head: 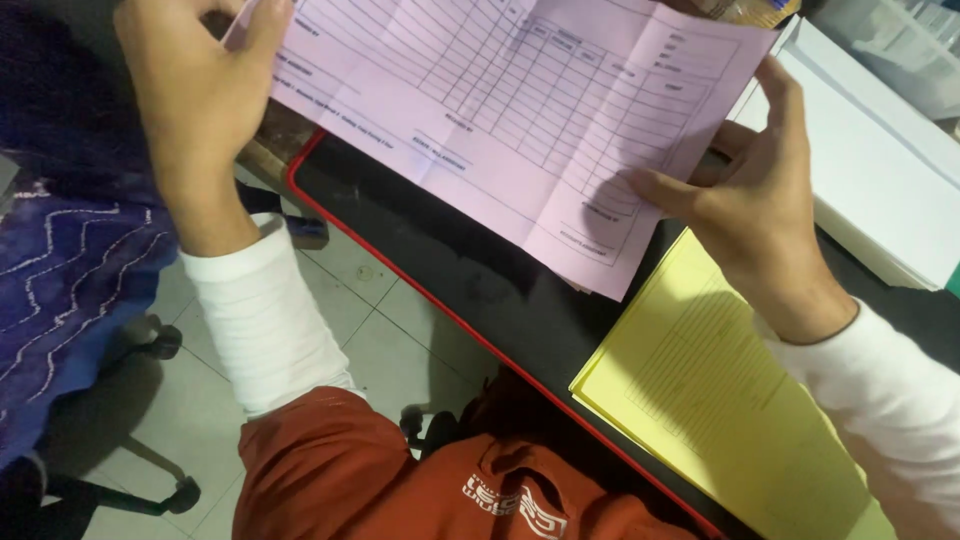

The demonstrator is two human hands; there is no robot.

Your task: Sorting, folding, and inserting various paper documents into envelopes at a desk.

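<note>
Pink form (500, 110): thin printed sheet with a ruled table and fold creases, held up above the black desk, far centre, tilted down toward the right
Left hand (200, 90): at the far left, fingers curled and pinched on the sheet's left edge, thumb side tucked behind the paper
Right hand (755, 205): at the right, thumb up along the sheet's right edge, fingers narrow and pressed on the lower right part of the page
Step in hand: it looks like the creased sheet is being held open between both hands, spread for reading or flattening
Next move calls for: a light, even pull from both sides, since paper this thin would tear or buckle at the creases if tugged unevenly
Yellow form (700, 400): matte sheet with faint printed lines, lying flat on the desk at the near right, under the right wrist
Desk (450, 260): smooth dark top with a red rim
White box (870, 170): flat, hard-edged, far right on the desk
Floor (370, 330): pale square tiles, near left
</note>
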